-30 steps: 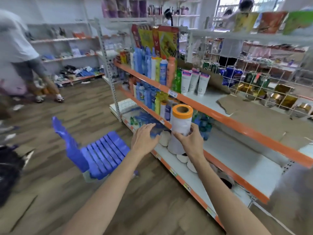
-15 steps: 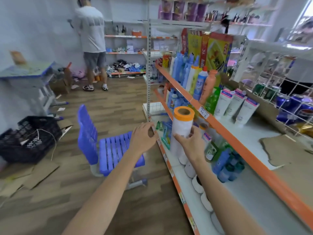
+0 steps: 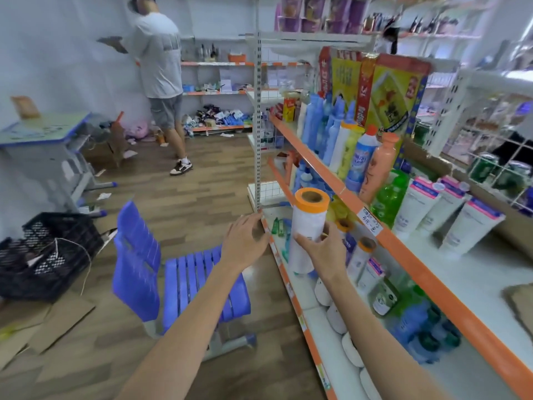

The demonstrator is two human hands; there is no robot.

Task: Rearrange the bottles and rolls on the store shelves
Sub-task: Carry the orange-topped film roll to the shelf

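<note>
Roll (image 3: pixel 307 226), orange-capped, upright, gripped mid-body by right hand (image 3: pixel 324 249); left hand (image 3: pixel 245 242) open beside it; likely light, slippery film wrap, best held around its middle.

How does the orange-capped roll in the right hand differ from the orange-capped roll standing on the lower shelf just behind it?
The held roll is gripped by the right hand and raised off the shelf; the shelf roll stands untouched. The held roll looks larger, being nearer the camera. Both are upright, white with orange tops.
</note>
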